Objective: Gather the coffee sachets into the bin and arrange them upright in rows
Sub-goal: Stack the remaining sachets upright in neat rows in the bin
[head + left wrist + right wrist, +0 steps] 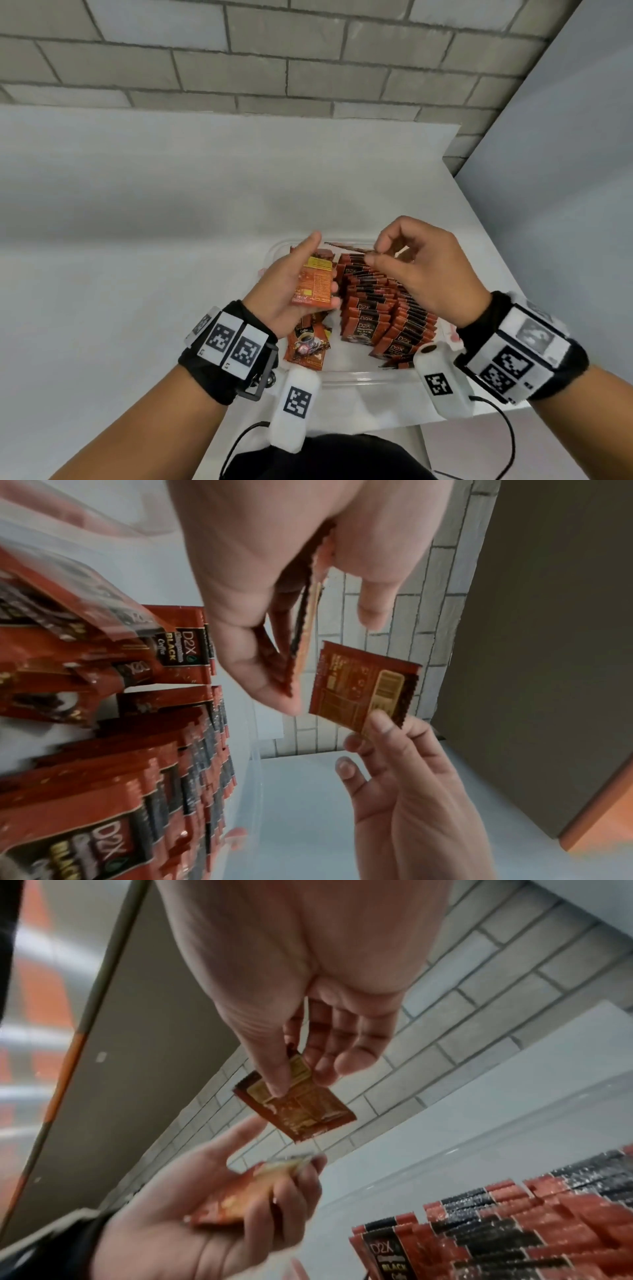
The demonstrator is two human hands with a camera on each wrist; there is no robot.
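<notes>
One single sachet [296, 1107] is pinched in the right hand [424, 270] above the clear bin [356, 377] on the tabletop [171, 222]; the left hand [291, 291] holds a small stack [313, 282]. Better to turn it upright and slide it behind a row [370, 305]. I count two or three rows, plus a few loose sachets [306, 342] lying flat in the bin

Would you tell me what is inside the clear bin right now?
The clear bin holds rows of upright sachets on its right side, and loose sachets lying flat at its near left. The left hand and right hand cover the far part.
</notes>
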